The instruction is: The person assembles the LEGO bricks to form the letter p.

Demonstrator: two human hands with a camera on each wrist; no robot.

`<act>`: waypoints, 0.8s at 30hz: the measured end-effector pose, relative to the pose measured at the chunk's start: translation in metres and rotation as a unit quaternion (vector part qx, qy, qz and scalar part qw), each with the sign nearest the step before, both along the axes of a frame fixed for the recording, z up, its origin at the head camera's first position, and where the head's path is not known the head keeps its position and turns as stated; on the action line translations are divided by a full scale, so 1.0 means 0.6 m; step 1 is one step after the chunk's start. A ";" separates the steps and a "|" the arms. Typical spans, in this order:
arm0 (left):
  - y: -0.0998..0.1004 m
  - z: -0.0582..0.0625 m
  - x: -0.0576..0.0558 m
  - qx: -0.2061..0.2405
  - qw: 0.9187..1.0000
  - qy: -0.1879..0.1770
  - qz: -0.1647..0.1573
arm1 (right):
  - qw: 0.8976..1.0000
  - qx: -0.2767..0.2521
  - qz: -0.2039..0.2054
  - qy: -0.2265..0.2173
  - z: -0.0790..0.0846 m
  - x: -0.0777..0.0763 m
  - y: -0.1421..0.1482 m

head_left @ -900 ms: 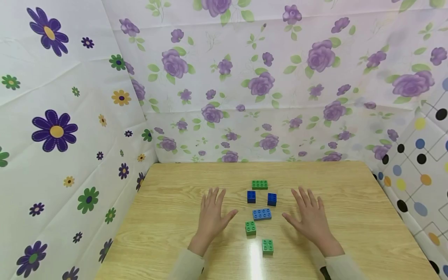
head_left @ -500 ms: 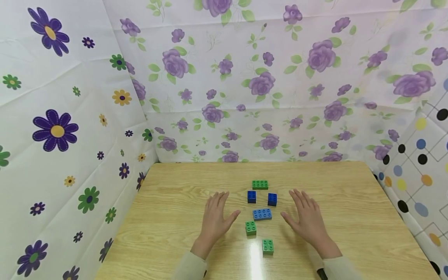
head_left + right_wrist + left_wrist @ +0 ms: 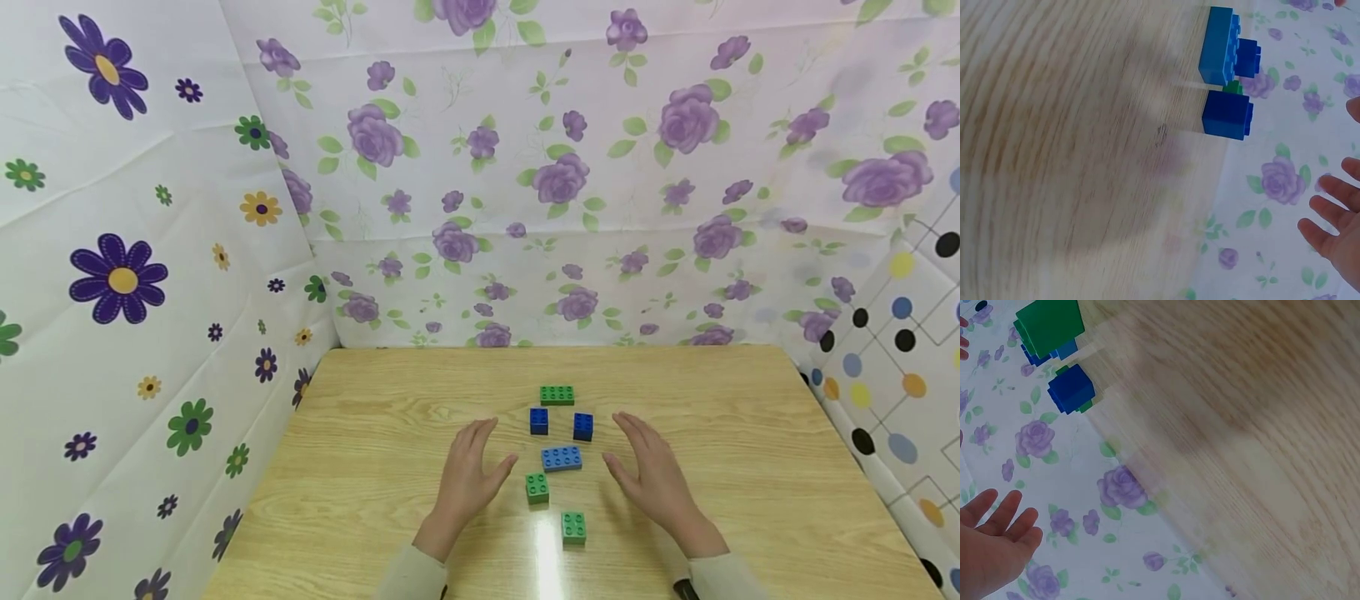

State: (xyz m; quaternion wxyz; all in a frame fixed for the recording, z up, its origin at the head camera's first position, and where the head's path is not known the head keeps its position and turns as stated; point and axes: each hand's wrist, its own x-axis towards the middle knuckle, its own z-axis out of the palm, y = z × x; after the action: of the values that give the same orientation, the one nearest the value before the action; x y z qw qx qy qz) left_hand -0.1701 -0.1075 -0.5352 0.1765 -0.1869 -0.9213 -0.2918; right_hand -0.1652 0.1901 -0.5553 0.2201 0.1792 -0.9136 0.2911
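Several toy building bricks lie apart between my two hands. Farthest back is a long green brick (image 3: 557, 395), with two dark blue bricks, one left (image 3: 538, 422) and one right (image 3: 582, 427), just in front of it. A long light blue brick (image 3: 562, 458) lies in the middle, then a square green brick (image 3: 537, 488) and a lighter green brick (image 3: 573, 528) nearest me. My left hand (image 3: 468, 471) hovers left of them, fingers extended and thumb spread, holding nothing. Mirroring it on the right, my right hand (image 3: 651, 475) is also empty, its thumb toward the light blue brick.
The bricks stand on a wooden table (image 3: 360, 467). Behind it hangs a cloth with purple roses (image 3: 561, 179); a daisy-patterned cloth (image 3: 180, 275) borders the left side and a dotted cloth (image 3: 903, 342) the right.
Both hands have turned inward a little and drawn slightly closer to the bricks, their fingers bunching together from a wider spread. The bricks have stayed where they were.
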 end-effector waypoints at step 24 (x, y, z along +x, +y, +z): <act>0.020 -0.015 0.017 0.089 0.992 -0.071 -0.055 | 0.978 -0.128 0.075 -0.144 -0.011 0.026 -0.027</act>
State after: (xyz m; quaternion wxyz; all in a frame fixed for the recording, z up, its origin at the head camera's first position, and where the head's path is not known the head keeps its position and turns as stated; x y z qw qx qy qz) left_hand -0.1598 -0.0956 -0.5443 0.1103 -0.2000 -0.8900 -0.3945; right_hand -0.1496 0.1739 -0.5619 0.0851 0.1742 -0.8749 0.4437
